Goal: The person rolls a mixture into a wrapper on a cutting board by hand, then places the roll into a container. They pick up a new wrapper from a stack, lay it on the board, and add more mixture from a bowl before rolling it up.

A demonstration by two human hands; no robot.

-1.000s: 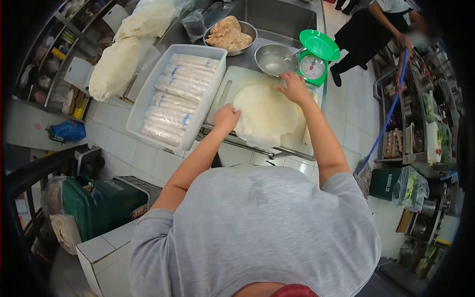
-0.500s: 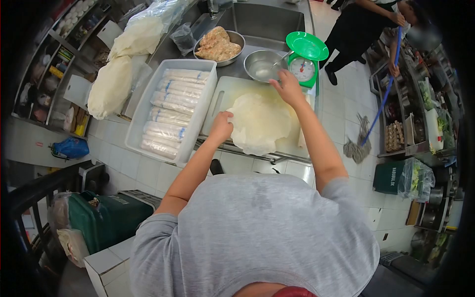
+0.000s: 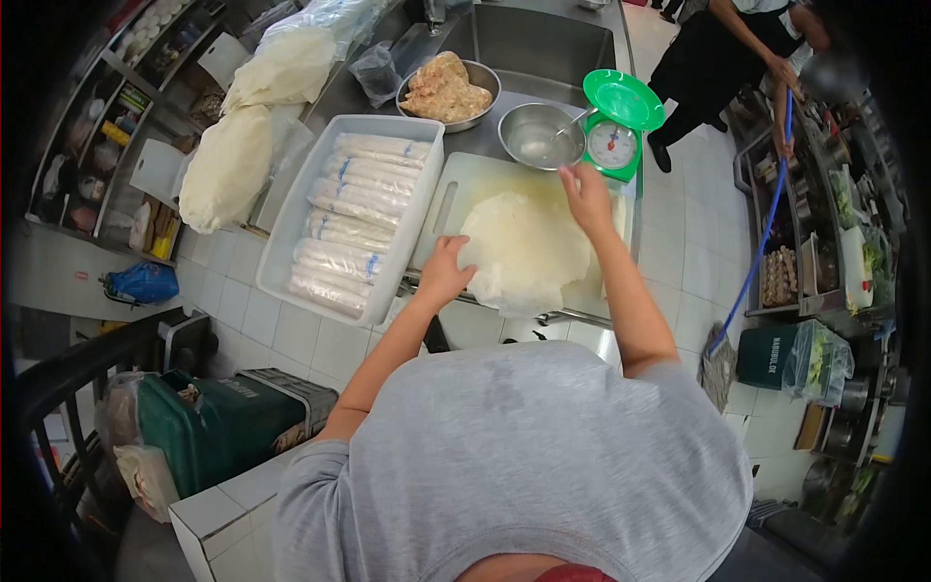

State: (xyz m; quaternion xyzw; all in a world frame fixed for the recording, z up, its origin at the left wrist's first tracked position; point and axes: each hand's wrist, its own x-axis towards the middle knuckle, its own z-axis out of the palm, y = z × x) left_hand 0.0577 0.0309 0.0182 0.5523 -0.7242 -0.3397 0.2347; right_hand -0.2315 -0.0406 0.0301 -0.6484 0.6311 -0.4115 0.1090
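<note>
A round, pale wrapper sheet (image 3: 524,247) lies on the white cutting board (image 3: 448,184), its near edge reaching the board's front. At its left edge is my left hand (image 3: 446,272), thumb and fingers apart. My right hand (image 3: 589,199) is above the upper right of the sheet, just below the metal bowl of liquid (image 3: 529,131), with its fingers drawn together; whatever they hold, if anything, is too small to tell. A utensil leans in that bowl. Behind the board stands a bowl of orange-tinted filling (image 3: 446,89).
A white tub (image 3: 276,247) of wrapped rolls stands left of the board. Stacked wrapper sheets (image 3: 228,170) lie farther left. A green scale (image 3: 613,145) is at the right, a sink (image 3: 533,44) behind. Another person (image 3: 718,63) holds a blue-handled mop (image 3: 718,364).
The view has shifted slightly. My right hand's fingers have drawn together near the sheet. The mop has moved toward the near side of the floor.
</note>
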